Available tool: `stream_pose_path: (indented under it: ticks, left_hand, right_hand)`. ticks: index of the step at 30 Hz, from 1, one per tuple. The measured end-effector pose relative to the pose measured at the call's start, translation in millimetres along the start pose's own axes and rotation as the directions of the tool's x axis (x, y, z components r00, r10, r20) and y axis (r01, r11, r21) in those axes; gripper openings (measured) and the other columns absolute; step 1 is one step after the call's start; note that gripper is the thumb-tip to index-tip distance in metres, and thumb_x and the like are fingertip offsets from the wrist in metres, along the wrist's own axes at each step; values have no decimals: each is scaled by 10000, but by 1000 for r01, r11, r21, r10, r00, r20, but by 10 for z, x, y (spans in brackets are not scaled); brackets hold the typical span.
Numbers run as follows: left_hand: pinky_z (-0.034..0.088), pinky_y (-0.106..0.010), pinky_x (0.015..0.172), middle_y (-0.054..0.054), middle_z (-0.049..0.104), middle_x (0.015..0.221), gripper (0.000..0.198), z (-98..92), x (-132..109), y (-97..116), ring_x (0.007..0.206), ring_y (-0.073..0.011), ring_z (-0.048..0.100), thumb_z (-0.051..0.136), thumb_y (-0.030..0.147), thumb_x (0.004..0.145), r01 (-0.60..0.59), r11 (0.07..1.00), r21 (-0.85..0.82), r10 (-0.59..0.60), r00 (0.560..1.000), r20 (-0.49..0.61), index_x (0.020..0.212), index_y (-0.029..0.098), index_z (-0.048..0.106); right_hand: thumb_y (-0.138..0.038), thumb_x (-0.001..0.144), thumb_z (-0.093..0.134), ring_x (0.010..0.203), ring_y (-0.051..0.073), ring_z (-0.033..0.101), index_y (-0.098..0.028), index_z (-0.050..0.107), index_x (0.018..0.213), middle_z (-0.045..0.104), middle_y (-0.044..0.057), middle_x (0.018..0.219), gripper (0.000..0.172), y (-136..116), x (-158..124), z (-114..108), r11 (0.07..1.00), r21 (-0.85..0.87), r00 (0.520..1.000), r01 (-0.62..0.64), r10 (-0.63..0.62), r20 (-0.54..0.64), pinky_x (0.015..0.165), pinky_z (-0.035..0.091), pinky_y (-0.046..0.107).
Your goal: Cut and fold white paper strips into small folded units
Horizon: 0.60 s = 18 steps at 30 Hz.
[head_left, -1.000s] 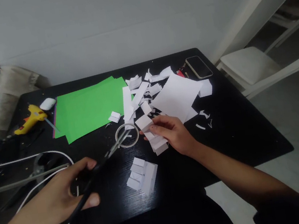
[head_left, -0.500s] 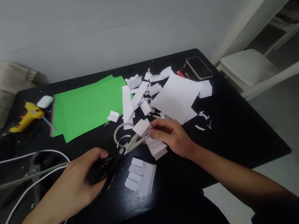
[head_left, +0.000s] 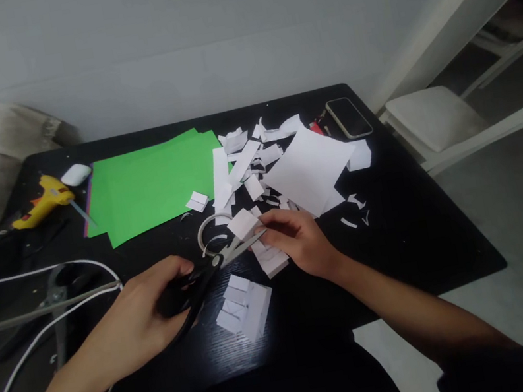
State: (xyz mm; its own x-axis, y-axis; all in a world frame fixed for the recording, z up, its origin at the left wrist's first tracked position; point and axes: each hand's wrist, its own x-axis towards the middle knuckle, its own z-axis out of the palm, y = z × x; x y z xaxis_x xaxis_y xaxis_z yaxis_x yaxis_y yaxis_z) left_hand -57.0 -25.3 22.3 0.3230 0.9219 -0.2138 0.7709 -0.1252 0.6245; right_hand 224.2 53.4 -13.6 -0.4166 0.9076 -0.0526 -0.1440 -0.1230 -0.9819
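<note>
Left hand (head_left: 143, 313): reaching in from lower left, curled round the scissors (head_left: 217, 261).
Right hand (head_left: 301, 239): angled in from lower right, pinching the paper (head_left: 272, 258) at frame centre.
Green sheets (head_left: 159, 186): upper left of centre.

Scissors (head_left: 217, 261) before paper scraps (head_left: 243, 164), glue gun (head_left: 47, 200) left, phone (head_left: 349, 117) right

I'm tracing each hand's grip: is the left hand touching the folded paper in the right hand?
Apart: the head view shows the left hand holding the scissors by their handles, with dark table showing between it and the folded paper.
</note>
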Motion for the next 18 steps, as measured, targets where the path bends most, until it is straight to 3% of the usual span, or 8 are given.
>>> stream_pose_path:
  ticks: [18]
  left_hand:
    - [503, -283, 658, -31, 729, 891, 172, -28, 7, 16, 740, -190, 673, 613, 369, 913, 78, 997, 13, -79, 996, 37, 975, 209, 630]
  right_hand:
    - [-331, 853, 780, 823, 182, 692, -251, 789, 911, 760, 6, 866, 99, -41, -32, 13, 999, 15, 999, -36, 36, 8, 764, 543, 333]
